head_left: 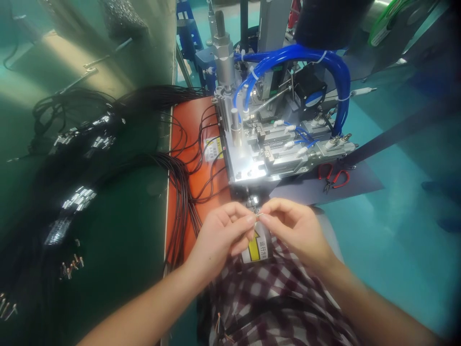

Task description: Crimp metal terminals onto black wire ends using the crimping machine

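In front of the machine, my left hand (223, 230) and my right hand (293, 223) meet, each closed in a pinch. Between the fingertips shows a small thin silvery piece (258, 215), like a wire end; its exact kind is too small to tell. Just beyond the fingers is a small metal fixture (253, 201) at the machine's front. Below the hands hangs a white label with a yellow arrow (254, 247). Across my lap lies a black cable with bare copper strands (218, 321) at its end.
The metal press machine (248, 163) carries blue air hoses (340, 72). Black cables (183, 192) cross the orange board (194, 113) at left. Bundles with silvery ends (79, 198) lie on the dark green surface (122, 269). Red-handled pliers (328, 185) rest at right.
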{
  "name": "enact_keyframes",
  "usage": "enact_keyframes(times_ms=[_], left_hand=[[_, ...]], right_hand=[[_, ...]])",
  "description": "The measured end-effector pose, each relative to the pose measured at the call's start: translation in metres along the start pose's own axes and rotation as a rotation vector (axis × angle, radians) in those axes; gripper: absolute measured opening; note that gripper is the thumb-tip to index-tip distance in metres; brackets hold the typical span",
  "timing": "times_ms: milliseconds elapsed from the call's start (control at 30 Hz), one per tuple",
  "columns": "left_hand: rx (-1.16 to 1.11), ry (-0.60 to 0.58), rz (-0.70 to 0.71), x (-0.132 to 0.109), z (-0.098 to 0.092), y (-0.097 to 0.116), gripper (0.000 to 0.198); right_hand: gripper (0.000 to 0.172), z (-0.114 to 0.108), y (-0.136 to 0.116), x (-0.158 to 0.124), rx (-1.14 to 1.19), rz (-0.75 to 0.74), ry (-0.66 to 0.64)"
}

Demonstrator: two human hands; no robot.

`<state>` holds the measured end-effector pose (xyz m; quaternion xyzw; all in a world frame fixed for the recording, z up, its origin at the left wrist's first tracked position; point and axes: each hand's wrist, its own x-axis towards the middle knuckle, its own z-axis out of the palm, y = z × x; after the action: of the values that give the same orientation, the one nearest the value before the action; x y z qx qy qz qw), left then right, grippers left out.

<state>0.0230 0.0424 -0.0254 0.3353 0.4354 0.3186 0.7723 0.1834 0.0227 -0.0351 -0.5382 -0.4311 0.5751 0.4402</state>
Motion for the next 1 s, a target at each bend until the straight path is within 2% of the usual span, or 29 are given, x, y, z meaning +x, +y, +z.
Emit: enact_keyframes(times_ms=[333,467,567,767,867,933,1000], left_hand=[[-0.004,-0.012,0.007,-0.001,-0.001,-0.001,0.021],[-0.002,-0.022,0.016,0.0,-0.001,-0.003,0.021],[0.006,-0.047,0.014,0.002,-0.003,-0.002,0.021],[0.082,-0.106,-0.057,0.003,-0.005,0.003,0.019],[0.13,-0.096,-0.068,0.003,-0.003,0.004,0.017],[0.146,-0.054,-0.056,0.002,-0.002,0.004,0.017],[0.154,0.008,-0.033,0.001,0.0,0.003,0.018]], right_hand=[[0.016,0.0,0.004,0.004,0.236,0.139,-0.11],[0.015,-0.002,0.008,0.006,0.262,0.139,-0.171],[0.013,-0.008,0.009,0.009,0.22,0.09,-0.229],[0.005,-0.025,-0.003,0.017,-0.03,-0.124,-0.383],[0.007,-0.028,-0.011,0.022,-0.136,-0.125,-0.49],[0.008,-0.027,-0.013,0.022,-0.156,-0.118,-0.479],[0.007,-0.024,-0.011,0.019,-0.172,-0.117,-0.367]])
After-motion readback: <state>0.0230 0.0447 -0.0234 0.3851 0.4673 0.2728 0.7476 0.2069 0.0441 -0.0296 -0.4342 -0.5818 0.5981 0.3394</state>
